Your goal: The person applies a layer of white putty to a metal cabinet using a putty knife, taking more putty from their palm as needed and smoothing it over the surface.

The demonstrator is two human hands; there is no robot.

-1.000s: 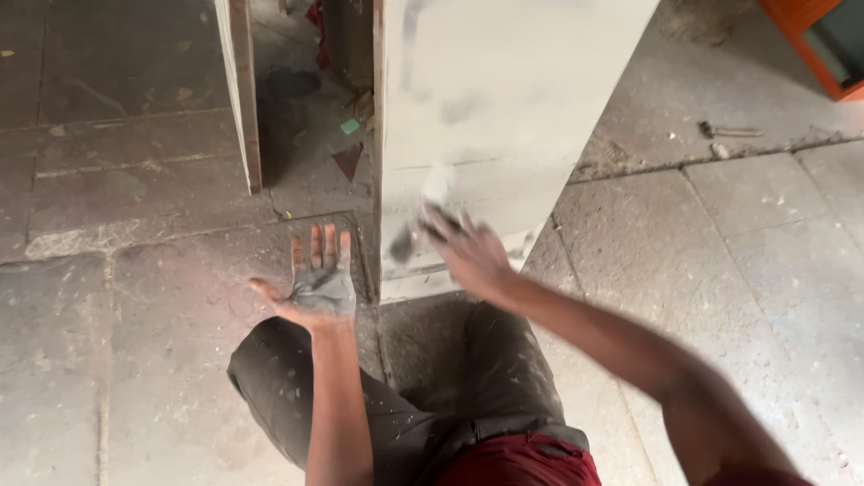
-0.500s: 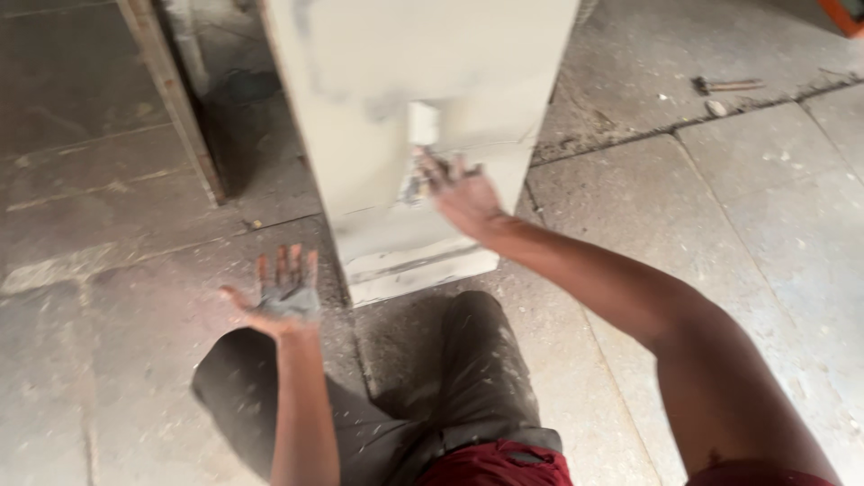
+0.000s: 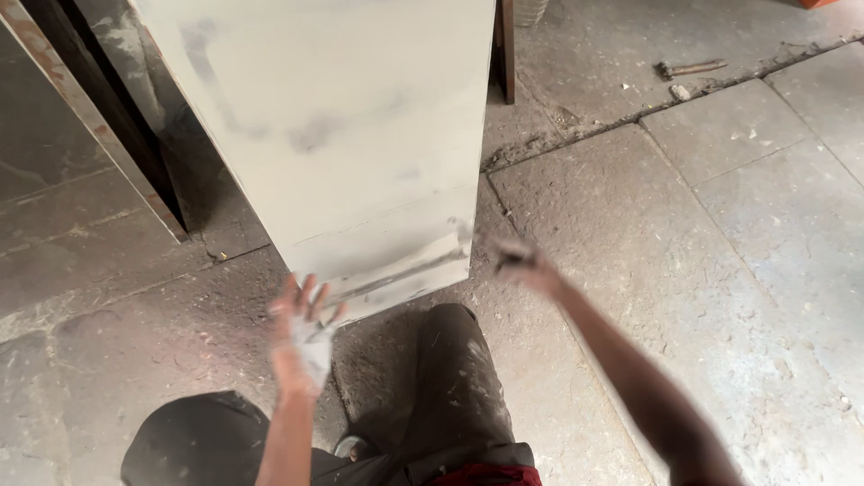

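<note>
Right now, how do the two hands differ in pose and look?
The left hand is open, fingers spread, its palm coated with white paste; the right hand is closed and motion-blurred. The left hand is raised below the white panel; the right hand is at the panel's lower right corner. Both are bare.

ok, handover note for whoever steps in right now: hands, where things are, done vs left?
Left hand: raised, open, palm smeared with pale filler, fingertips close to the panel's lower edge; holds nothing.
Right hand: blurred at the panel's lower right corner, closed on something small and dark; the grip and the tool are too blurred to tell.
White panel: upright on the stone floor, in front of the knees.
Done: a fresh smear along the bottom strip. Left: grey smudges higher up remain.
A hammer-like tool lies on the floor far right.
</note>
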